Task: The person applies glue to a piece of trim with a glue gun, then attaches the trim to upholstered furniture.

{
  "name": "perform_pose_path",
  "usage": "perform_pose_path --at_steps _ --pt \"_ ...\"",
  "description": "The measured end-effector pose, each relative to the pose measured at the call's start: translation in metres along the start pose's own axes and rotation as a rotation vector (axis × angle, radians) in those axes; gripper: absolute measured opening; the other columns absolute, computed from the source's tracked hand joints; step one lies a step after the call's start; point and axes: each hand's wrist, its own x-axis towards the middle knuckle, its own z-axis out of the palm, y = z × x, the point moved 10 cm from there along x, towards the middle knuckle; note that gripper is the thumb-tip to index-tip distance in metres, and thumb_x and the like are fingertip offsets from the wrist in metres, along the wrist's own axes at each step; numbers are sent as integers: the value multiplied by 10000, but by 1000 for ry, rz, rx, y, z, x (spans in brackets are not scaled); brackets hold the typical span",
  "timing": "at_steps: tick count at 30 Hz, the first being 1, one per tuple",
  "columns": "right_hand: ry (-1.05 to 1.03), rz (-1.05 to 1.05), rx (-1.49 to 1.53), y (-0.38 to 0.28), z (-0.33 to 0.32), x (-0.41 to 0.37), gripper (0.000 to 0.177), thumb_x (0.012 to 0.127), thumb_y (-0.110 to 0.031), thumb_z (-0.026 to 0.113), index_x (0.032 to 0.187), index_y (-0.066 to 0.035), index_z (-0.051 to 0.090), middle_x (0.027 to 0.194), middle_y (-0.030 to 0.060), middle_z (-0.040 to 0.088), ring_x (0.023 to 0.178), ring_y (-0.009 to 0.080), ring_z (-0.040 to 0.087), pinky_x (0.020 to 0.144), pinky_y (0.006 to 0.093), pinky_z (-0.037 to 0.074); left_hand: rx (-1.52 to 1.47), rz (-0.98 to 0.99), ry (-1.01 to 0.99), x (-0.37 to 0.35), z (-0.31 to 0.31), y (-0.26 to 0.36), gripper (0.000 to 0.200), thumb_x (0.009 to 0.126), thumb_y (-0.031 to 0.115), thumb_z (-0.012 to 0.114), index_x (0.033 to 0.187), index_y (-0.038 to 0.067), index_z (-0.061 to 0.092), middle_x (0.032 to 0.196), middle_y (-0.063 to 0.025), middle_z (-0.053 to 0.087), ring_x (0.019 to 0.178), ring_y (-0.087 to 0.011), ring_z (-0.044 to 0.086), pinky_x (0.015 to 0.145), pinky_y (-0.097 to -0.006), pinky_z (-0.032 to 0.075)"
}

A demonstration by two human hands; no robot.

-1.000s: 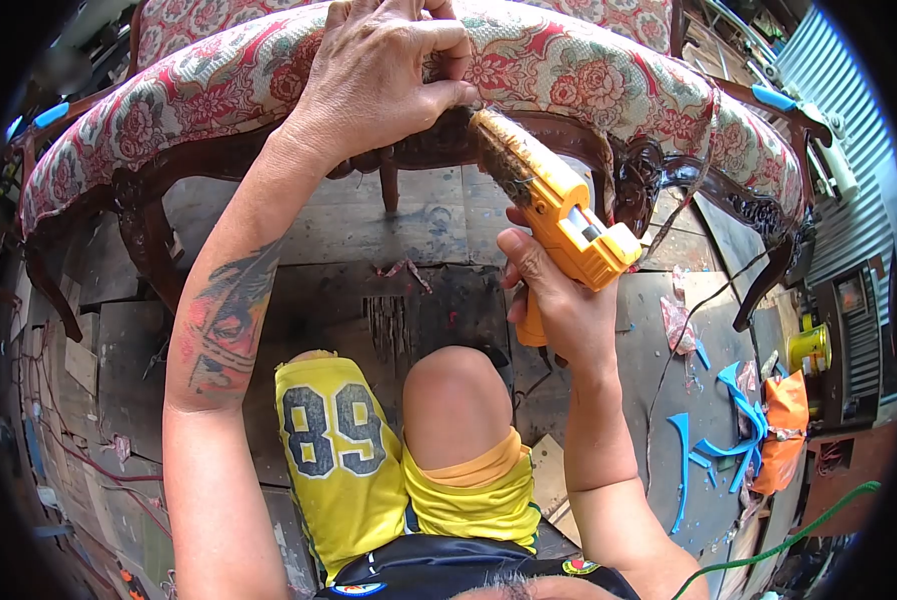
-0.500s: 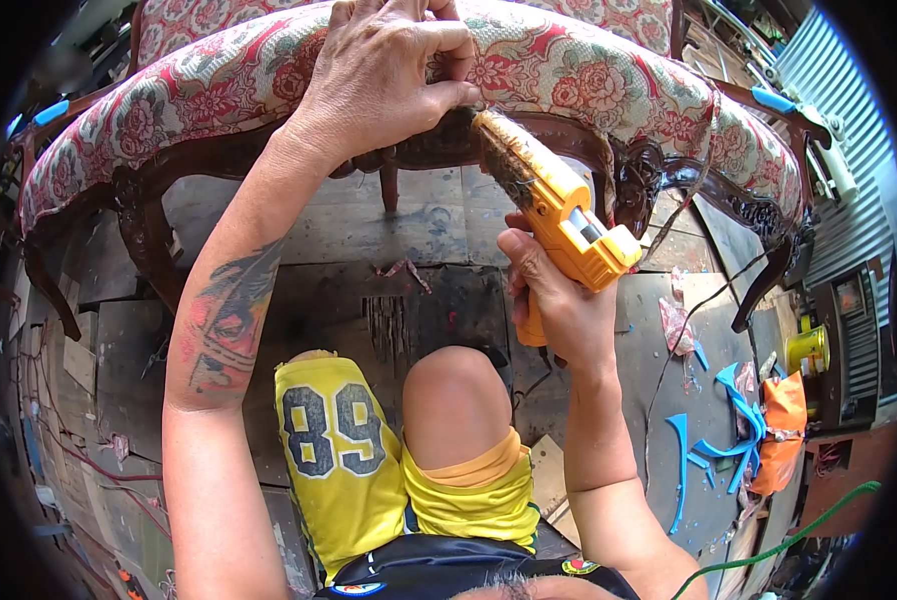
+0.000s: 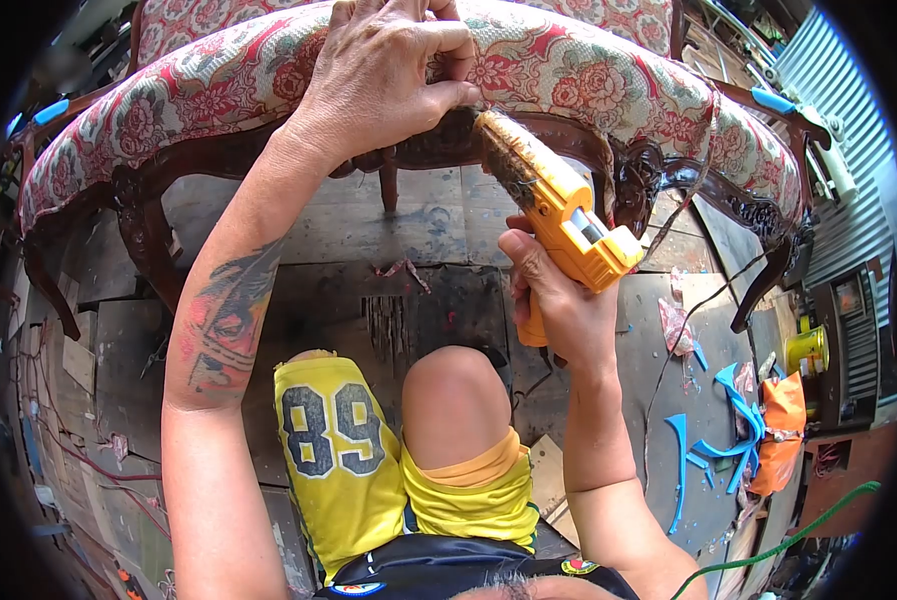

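My right hand [image 3: 564,290] is wrapped round the handle of a yellow hot glue gun [image 3: 554,205]. Dark, burnt-looking residue coats its front half, and a pale glue stick shows at its back. Its nozzle points up at the lower edge of a floral upholstered sofa seat [image 3: 594,85], just beside my left thumb. My left hand [image 3: 389,75] lies against that edge with curled fingers and the thumb pressed close; whatever they pinch is hidden. Under the fabric runs the sofa's dark carved wooden frame [image 3: 639,180].
A narrow trim strip [image 3: 709,140] hangs from the seat on the right. Blue plastic pieces [image 3: 734,440], an orange pouch [image 3: 781,430] and a yellow can [image 3: 809,350] are on the plank floor [image 3: 349,225] at right. A green cord [image 3: 789,555] crosses the lower right.
The glue gun has shifted very slightly to the right at its nozzle end. My left hand stays in the same place on the seat edge.
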Motion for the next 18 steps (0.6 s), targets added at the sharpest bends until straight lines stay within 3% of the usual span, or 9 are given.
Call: perform_pose_path --at_steps 11,17,18 --pt "-6 39 -1 3 -1 1 334 969 -192 859 1220 -12 731 889 -11 734 611 25 593 463 217 491 25 0 -10 1 1 -1 233 767 184 897 830 83 697 1070 -76 641 1101 -313 585 978 -466 418" --pt "2 17 -1 2 0 0 315 972 -190 856 1199 -10 733 848 -21 718 607 22 589 461 216 490 9 14 -18 -1 2 0 233 769 206 906 837 87 717 1061 -77 641 1098 -306 598 982 -462 411" --pt "10 8 -12 -1 0 0 302 980 -187 843 1189 1 733 778 -10 676 584 47 593 464 229 484 9 14 -17 -1 1 0 233 769 206 906 837 87 717 1061 -77 641 1098 -306 598 982 -462 411"
